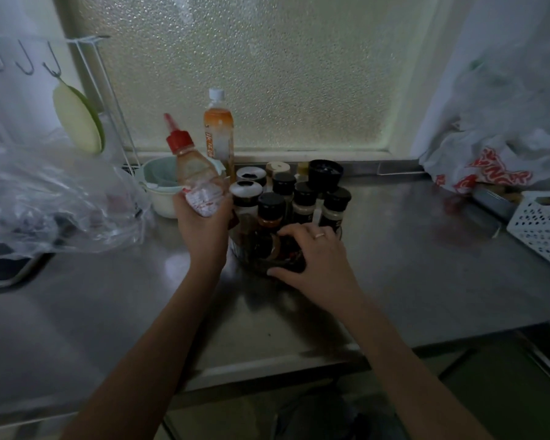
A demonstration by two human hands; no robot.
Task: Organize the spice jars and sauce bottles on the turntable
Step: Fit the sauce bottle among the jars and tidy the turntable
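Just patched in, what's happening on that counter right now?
A person is sorting condiments on a steel counter by a frosted window. Their left hand grips a tilted clear squeeze bottle with a red cap, held up beside the turntable. Their right hand rests on the turntable's near edge, fingers curled over it among the dark jars. Black-lidded spice jars crowd the turntable; a tall orange-labelled bottle stands behind.

Two bottles (196, 173) (219, 131), roughly nine spice jars (270, 211) though dimness blurs the count, one bowl (159, 185), two hands (204, 223) (311, 252).
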